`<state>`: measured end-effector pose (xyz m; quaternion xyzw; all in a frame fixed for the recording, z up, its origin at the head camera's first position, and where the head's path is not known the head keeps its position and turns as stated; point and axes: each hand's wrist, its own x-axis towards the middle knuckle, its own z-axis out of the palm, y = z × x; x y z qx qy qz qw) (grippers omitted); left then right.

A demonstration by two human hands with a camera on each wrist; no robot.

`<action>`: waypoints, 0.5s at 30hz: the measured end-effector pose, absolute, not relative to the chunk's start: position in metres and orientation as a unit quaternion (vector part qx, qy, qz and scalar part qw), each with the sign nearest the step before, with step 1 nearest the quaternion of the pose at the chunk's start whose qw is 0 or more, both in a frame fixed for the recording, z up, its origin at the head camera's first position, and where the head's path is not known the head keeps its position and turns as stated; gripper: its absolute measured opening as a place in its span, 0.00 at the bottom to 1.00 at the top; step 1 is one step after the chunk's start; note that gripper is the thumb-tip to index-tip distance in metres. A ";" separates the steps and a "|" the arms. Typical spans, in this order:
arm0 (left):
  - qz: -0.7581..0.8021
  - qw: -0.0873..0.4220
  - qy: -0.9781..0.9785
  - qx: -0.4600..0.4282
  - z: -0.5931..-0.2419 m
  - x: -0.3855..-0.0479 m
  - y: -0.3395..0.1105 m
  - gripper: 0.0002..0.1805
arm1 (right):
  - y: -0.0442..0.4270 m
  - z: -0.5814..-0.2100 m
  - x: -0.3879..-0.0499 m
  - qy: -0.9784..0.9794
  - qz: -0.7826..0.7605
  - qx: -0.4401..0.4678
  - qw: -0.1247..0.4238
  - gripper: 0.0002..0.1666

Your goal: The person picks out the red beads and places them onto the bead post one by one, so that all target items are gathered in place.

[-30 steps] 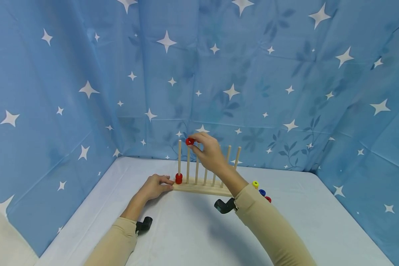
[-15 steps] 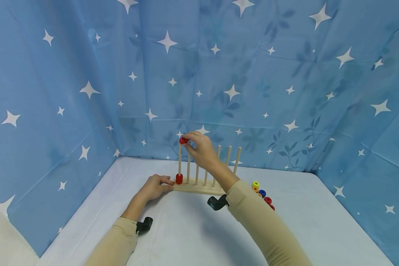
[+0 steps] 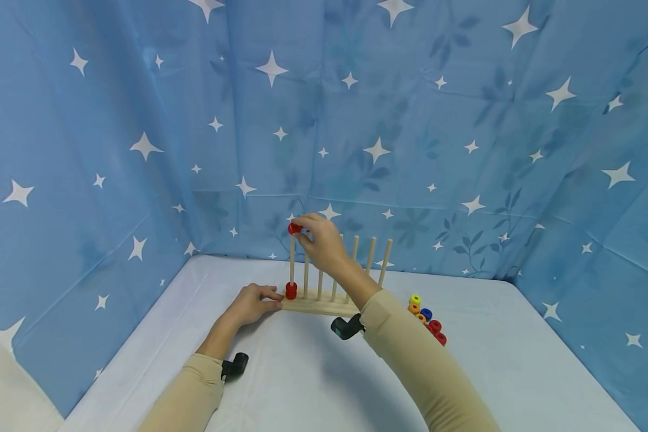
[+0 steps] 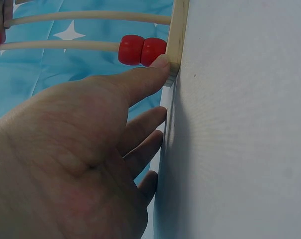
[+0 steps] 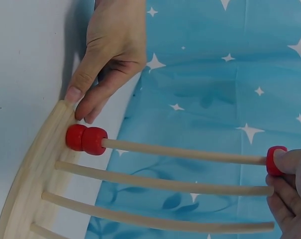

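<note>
A red bead (image 5: 275, 160) is pinched between the thumb and fingers of my right hand (image 3: 326, 243), at the tip of the leftmost peg (image 5: 190, 151). That peg's tip meets the bead; how far it is inside cannot be seen. The peg belongs to a wooden peg stand (image 3: 324, 306) with a row of upright pegs. Two red beads (image 4: 143, 50) sit stacked at the foot of the same peg. My left hand (image 3: 254, 304) holds the left end of the stand's base between thumb and fingers, seen close in the left wrist view (image 4: 90, 129).
Several loose beads, such as a yellow bead (image 3: 415, 299), a blue bead (image 3: 426, 314) and a red bead (image 3: 435, 326), lie right of the stand, partly behind the right sleeve (image 3: 410, 354). A white-covered table (image 3: 281, 384) bears everything; a blue star curtain (image 3: 324, 108) hangs behind.
My right hand has carried the red bead left, from over the second peg to the tip of the leftmost peg. More loose beads show beside the right sleeve. The left hand stays put.
</note>
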<state>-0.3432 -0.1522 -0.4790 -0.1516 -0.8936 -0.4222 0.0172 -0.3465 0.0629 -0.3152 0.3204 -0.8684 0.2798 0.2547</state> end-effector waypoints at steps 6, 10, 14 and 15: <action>-0.420 0.018 -0.895 -0.151 -0.480 -0.343 -0.153 0.10 | 0.060 -0.315 -0.347 -0.872 0.275 0.317 0.252 0.18; -0.421 0.017 -0.895 -0.149 -0.481 -0.344 -0.153 0.10 | 0.059 -0.317 -0.348 -0.874 0.275 0.314 0.250 0.17; -0.421 0.019 -0.894 -0.152 -0.481 -0.345 -0.153 0.10 | 0.059 -0.317 -0.348 -0.873 0.279 0.311 0.251 0.17; -0.420 0.019 -0.894 -0.153 -0.481 -0.345 -0.153 0.10 | 0.060 -0.317 -0.348 -0.873 0.279 0.311 0.251 0.17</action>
